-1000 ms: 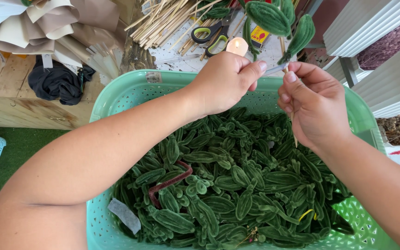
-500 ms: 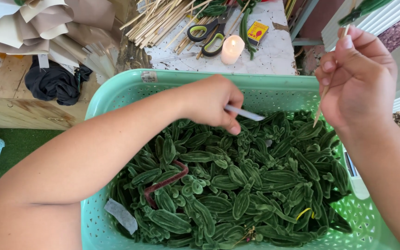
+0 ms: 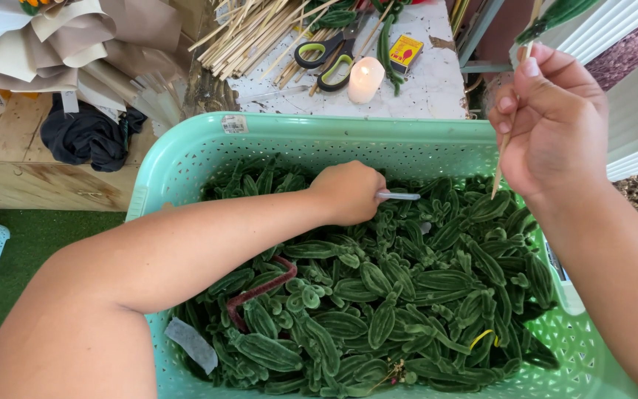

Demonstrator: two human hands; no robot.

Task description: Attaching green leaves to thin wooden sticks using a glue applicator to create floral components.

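Head view: two hands over a basket (image 3: pixel 186 159) of leaves (image 3: pixel 378 295).
Left hand (image 3: pixel 348 192), fisted around a thin silvery tool (image 3: pixel 400 196), rests on the leaves; right hand (image 3: pixel 551 125) pinches a stick (image 3: pixel 507 137) above the basket's right rim.

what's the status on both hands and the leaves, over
Left hand shut on metal tool, down among green leaves in basket. Right hand shut on thin stick, raised. Nothing blocking.
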